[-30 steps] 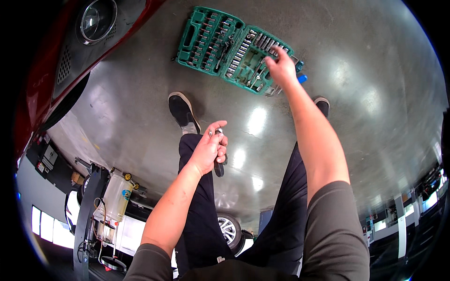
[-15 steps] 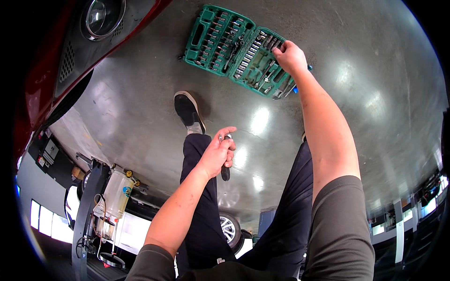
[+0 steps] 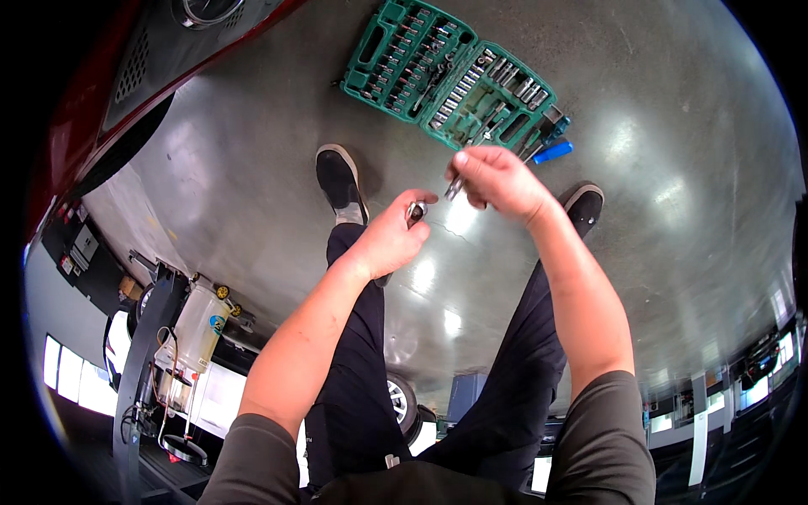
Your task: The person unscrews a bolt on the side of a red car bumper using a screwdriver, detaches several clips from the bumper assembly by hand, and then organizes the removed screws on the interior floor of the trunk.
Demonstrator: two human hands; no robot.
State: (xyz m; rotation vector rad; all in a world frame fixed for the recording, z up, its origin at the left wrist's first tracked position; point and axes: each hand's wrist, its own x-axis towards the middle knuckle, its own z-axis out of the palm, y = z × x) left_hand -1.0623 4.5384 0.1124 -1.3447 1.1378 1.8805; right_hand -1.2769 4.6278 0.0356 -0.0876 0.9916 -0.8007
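My left hand [image 3: 394,234] is closed around a ratchet wrench [image 3: 416,212]; its round metal head shows at the top of the fist and the dark handle end below. Close by on the right, my right hand [image 3: 497,181] pinches a silver socket [image 3: 454,188] between thumb and fingers. The socket is apart from the ratchet head, a short gap to its right. Beyond the hands, an opened green socket-set case [image 3: 473,49] lies on the floor, with rows of bits in its left half and sockets in its right half.
A blue-handled screwdriver [image 3: 553,152] and other hand tools lie at the case's right edge. A red car's front [image 3: 93,126] stands at the upper left. My shoes [image 3: 338,175] rest on the grey floor [image 3: 673,160]. A tank on a stand [image 3: 195,324] is at lower left.
My right hand has come back from the case toward my left hand, now with a socket in its fingers. The left hand has risen slightly, still holding the ratchet.
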